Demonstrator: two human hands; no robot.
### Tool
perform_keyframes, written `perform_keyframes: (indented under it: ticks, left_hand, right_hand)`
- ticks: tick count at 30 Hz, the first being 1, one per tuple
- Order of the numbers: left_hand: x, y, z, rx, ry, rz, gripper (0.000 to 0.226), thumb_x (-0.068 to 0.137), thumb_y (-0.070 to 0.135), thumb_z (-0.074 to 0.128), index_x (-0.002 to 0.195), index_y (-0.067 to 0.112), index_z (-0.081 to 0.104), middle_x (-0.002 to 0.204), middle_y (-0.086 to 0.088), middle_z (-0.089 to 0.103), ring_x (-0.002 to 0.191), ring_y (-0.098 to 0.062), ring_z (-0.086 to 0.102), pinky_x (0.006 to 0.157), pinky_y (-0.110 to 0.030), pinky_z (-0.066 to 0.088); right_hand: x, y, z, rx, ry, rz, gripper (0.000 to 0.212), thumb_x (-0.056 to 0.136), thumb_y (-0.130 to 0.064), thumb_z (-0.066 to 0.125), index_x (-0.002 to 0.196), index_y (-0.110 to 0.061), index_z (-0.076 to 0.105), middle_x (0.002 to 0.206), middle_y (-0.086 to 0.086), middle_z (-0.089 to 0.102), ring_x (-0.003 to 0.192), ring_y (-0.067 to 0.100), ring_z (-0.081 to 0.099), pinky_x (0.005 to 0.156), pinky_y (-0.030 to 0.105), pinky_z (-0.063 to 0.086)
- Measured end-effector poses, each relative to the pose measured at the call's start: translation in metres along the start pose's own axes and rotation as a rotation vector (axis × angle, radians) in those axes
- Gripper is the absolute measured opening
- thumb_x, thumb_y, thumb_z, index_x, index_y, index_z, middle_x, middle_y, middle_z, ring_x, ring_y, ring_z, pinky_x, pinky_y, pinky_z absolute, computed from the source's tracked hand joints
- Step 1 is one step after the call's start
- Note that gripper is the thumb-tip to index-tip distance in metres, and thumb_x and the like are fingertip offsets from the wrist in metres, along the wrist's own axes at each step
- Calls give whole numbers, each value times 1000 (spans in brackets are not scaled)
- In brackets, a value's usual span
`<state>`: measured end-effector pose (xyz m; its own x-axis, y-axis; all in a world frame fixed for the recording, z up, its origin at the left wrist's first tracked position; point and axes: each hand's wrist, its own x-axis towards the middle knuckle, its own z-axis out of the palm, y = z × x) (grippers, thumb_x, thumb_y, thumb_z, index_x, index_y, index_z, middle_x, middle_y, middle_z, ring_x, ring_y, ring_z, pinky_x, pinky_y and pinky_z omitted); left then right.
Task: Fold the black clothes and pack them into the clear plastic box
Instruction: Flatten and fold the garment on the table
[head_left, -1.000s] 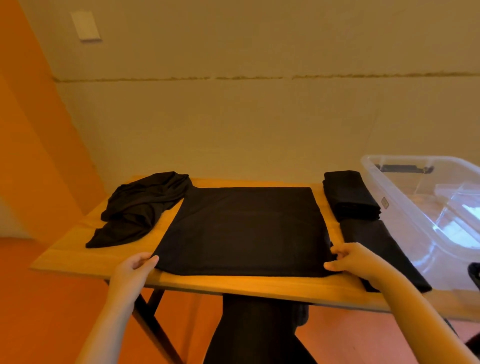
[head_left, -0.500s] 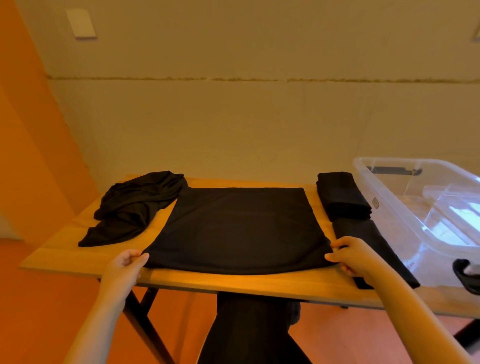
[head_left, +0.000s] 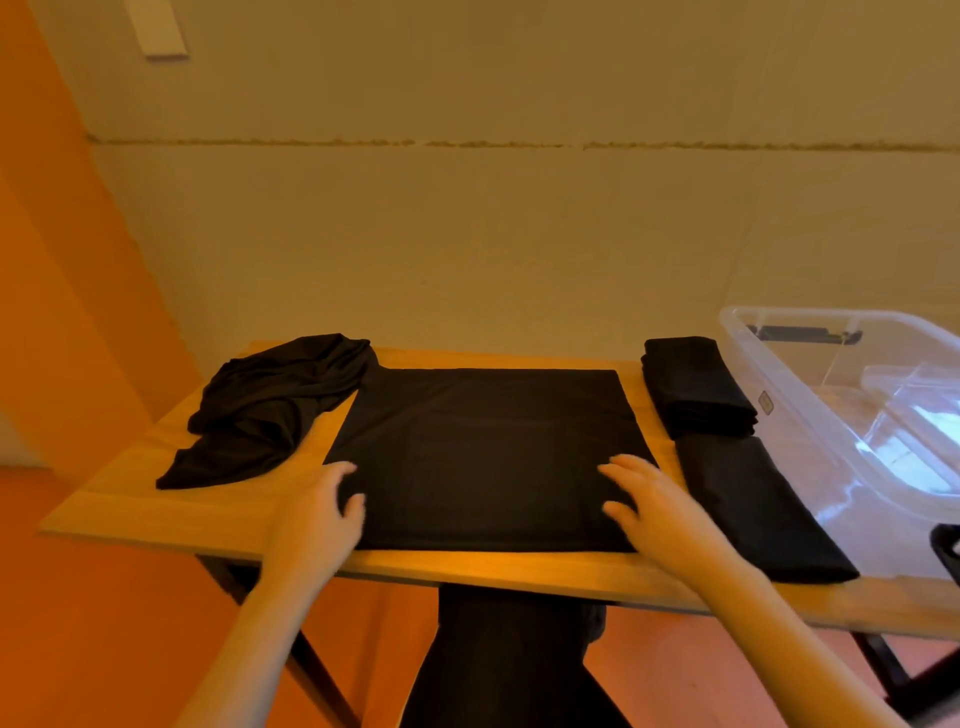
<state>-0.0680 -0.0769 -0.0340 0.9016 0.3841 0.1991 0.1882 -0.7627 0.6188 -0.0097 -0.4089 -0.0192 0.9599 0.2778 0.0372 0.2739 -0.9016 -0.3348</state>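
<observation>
A black garment (head_left: 483, 441) lies flat as a rectangle in the middle of the wooden table (head_left: 218, 519). My left hand (head_left: 322, 514) rests flat on its near left part, fingers spread. My right hand (head_left: 654, 509) lies flat on its near right part, fingers straight. A crumpled black garment (head_left: 270, 405) sits at the left. Two folded black pieces lie at the right: a thick stack (head_left: 696, 384) at the back and a flatter one (head_left: 753, 504) in front. The clear plastic box (head_left: 852, 415) stands at the far right and holds no black clothes.
A plain wall stands close behind the table. A black latch of the box (head_left: 948, 556) shows at the right edge. Dark table legs (head_left: 311, 654) and my dark trousers (head_left: 514, 660) are below the near edge, over an orange floor.
Both hands have let go of the garment's near corners and moved inward onto its top. The garment now lies a little further in from the near edge.
</observation>
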Motion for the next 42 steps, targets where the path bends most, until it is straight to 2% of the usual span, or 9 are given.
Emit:
perform_keyframes:
  ticks: [5, 10, 16, 21, 26, 29, 32, 39, 42]
  left_hand:
    - [5, -13, 19, 406, -205, 90, 55, 100, 41, 30, 150, 22, 18, 158, 2, 14, 146, -16, 7, 117, -34, 9]
    - [5, -18, 15, 500, -283, 137, 56, 101, 43, 21, 151, 21, 10, 159, 2, 4, 146, -16, -3, 117, -34, 2]
    - [-25, -50, 1, 424, -241, 338, 96, 78, 73, -14, 148, 15, 19, 152, 9, 12, 138, -3, -1, 113, -25, 0]
    - [-33, -73, -12, 512, -141, 495, 58, 84, 34, 66, 133, 10, 48, 136, -1, 49, 127, -16, 44, 108, -35, 31]
    - [-33, -80, -20, 526, -77, 486, 65, 57, -1, 86, 118, 6, 64, 119, -8, 65, 112, -22, 61, 114, -21, 7]
    - [-34, -80, -21, 461, -9, 520, 66, 53, -14, 82, 113, 8, 66, 113, -6, 68, 105, -23, 65, 111, -20, 24]
    - [-34, -74, -27, 393, 25, 527, 57, 56, -19, 78, 106, 9, 70, 104, -4, 71, 96, -23, 69, 89, -33, 43]
    - [-12, -40, -62, 161, -45, 309, 28, 92, -5, 49, 107, 8, 69, 101, -4, 66, 78, -15, 62, 66, -16, 44]
    - [25, 3, -95, 105, 136, 431, 21, 91, -7, 50, 94, 2, 69, 90, -6, 61, 83, -23, 59, 67, -14, 38]
  right_hand:
    - [2, 23, 22, -184, -160, 36, 133, 38, -83, -37, 149, -21, 2, 157, -7, -1, 144, 10, -4, 116, 33, 4]
    - [0, 28, 24, -253, -142, 54, 83, 83, -69, -3, 148, -17, -3, 156, -2, -7, 144, 15, -6, 118, 36, 5]
    - [-35, 27, 28, -247, -127, -63, 133, 34, -77, -45, 148, -22, -5, 154, -10, -8, 133, 1, -15, 112, 24, -5]
    - [-47, 30, 28, -188, -84, -95, 120, 37, -81, -39, 141, -26, -11, 142, -16, -16, 129, -2, -14, 107, 17, -5]
    - [-52, 32, 24, -270, -103, -125, 121, 48, -87, -25, 141, -17, 7, 146, -9, 4, 136, 7, 6, 110, 23, 10]
    - [-66, 34, 19, -293, -78, -156, 62, 80, -64, 48, 111, -14, 67, 117, 0, 65, 101, 14, 66, 76, 19, 51]
    - [-71, 39, 29, -303, -6, -151, 67, 31, -36, 94, 93, -21, 75, 95, -5, 73, 79, 11, 71, 53, 16, 52]
    - [-64, 20, -16, 12, 229, -66, 27, 78, 0, 69, 101, -14, 71, 91, 5, 71, 80, 22, 68, 72, 24, 51]
    - [-33, 8, -73, 306, 472, -71, 18, 90, -5, 55, 97, -17, 67, 86, -1, 63, 73, -2, 55, 73, 12, 44]
